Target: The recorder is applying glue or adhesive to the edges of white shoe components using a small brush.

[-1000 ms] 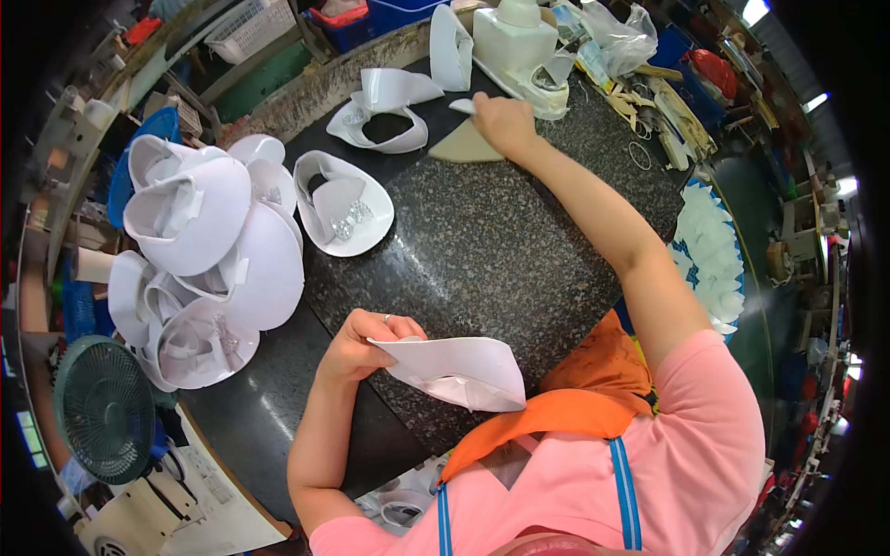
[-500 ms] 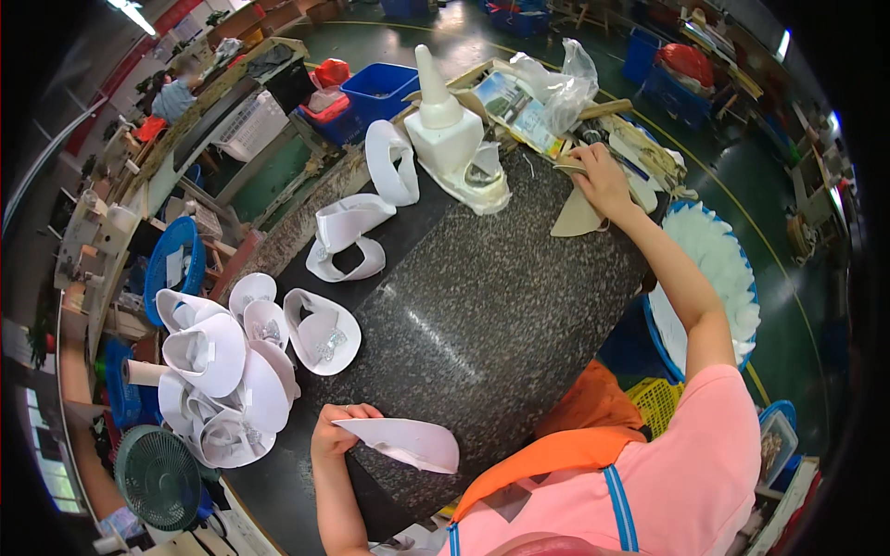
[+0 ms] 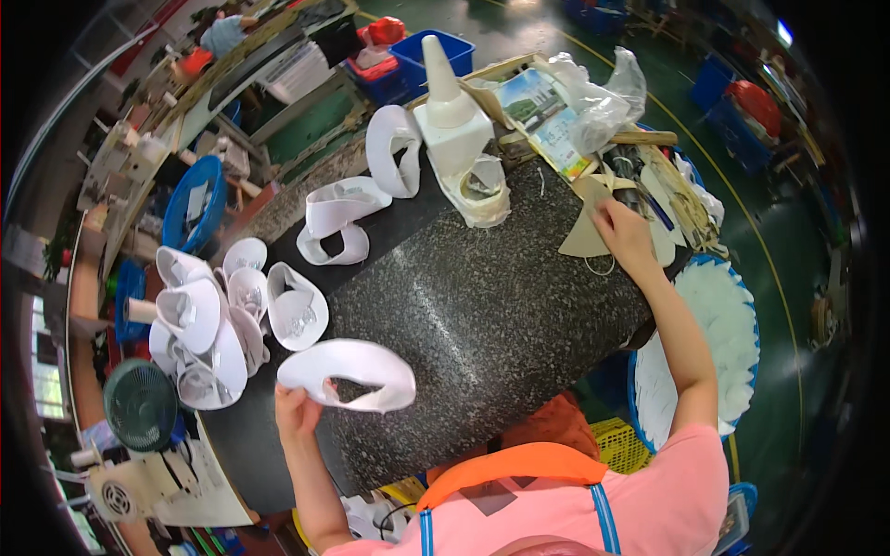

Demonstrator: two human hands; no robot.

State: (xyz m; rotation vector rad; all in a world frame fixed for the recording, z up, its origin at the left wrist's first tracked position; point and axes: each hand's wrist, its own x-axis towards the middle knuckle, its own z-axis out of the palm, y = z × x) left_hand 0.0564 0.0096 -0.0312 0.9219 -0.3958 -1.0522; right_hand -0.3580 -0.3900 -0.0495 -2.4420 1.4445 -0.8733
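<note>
My left hand (image 3: pixel 298 410) pinches the near left edge of a white, ring-shaped piece that looks like a shoe upper (image 3: pixel 371 359), tilted so its oval opening shows. On the far right, my right hand (image 3: pixel 623 236) is closed on a tan flat piece (image 3: pixel 591 193), with most fingertips hidden. Just below those fingers lies a beige flat template (image 3: pixel 581 239) with a thin loop of cord beside it. Similar white uppers stand in a row, one of them a white upper (image 3: pixel 393 153) near a white glue bottle (image 3: pixel 451 120). More are heaped in a pile (image 3: pixel 199 320) on the left.
The dark speckled tabletop (image 3: pixel 482 278) lies between my hands. A picture booklet (image 3: pixel 540 107), a clear plastic bag (image 3: pixel 603 97) and tools crowd its far right corner. Beyond the right edge stands a blue-rimmed basket of white pieces (image 3: pixel 700 343). A green fan (image 3: pixel 139 405) is at left.
My left hand has moved left and away from me, turning the white upper so its opening faces up. My right hand stays at the tan pieces, its fingers lowered toward them. The view has shifted.
</note>
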